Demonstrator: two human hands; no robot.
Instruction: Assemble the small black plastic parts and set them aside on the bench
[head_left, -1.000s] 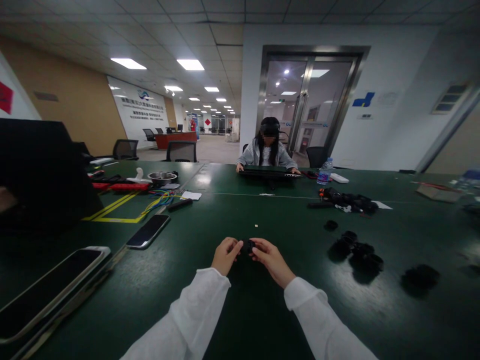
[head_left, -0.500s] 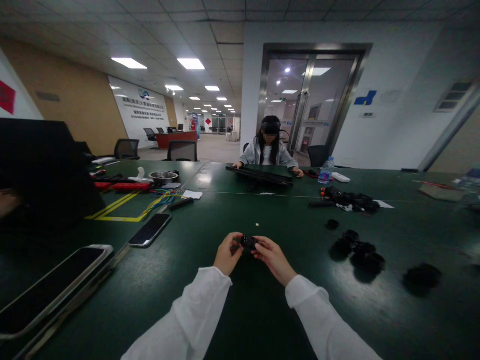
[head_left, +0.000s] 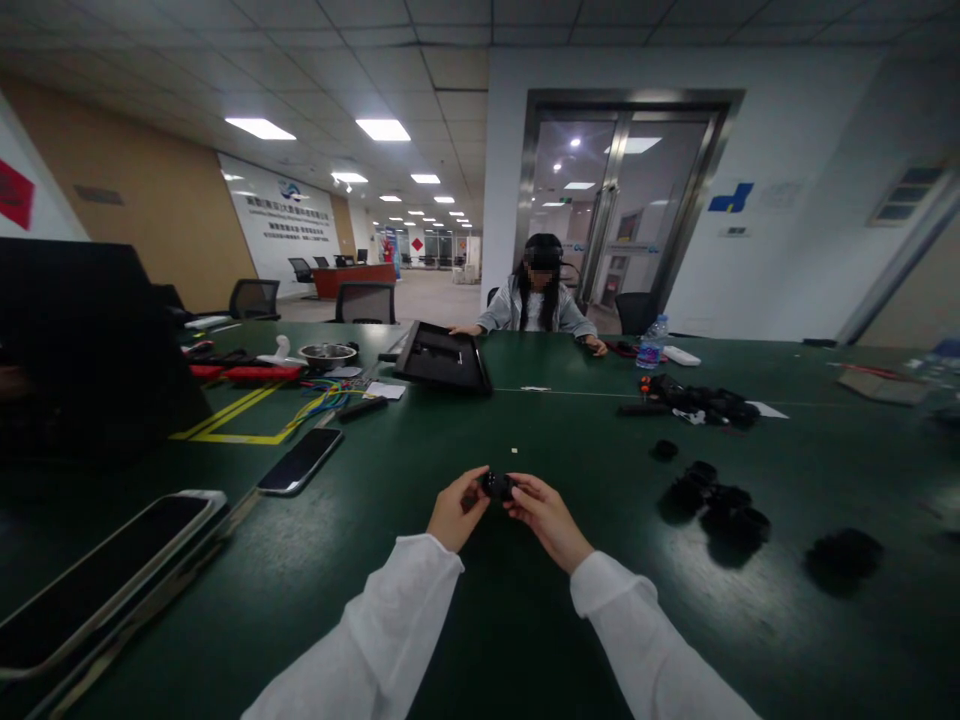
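Over the table (head_left: 420, 620), a part (head_left: 498, 486) sits between my left grip (head_left: 453, 508) and right grip (head_left: 549, 515). A phone (head_left: 301, 462) lies to my left, several pieces (head_left: 748, 524) to my right. Across the table sits a person (head_left: 536, 302).

Free tabletop (head_left: 600, 450) around the hands (head_left: 454, 512), between 2 phones (head_left: 301, 461) leftward and black parts (head_left: 726, 502) rightward
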